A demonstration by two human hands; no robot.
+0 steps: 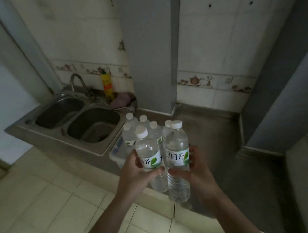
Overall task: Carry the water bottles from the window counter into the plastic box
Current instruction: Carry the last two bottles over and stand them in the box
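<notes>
Two bottles: our left hand (pixel 135 173) grips one (pixel 148 152), our right hand (pixel 194 168) the other (pixel 177 160), above the counter's front edge (pixel 154 197); bare steel lies rightward.

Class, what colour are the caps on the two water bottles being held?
White, on both water bottles; the head view shows it.

Landmark: plastic box (pixel 116 155)
Inside it: upright bottles (pixel 143 125) crowd the space.
Left of it: double sink (pixel 77 119) adjoins.
Right of it: bare steel counter (pixel 213 130).
Behind it: grey pillar (pixel 151 53).
</notes>
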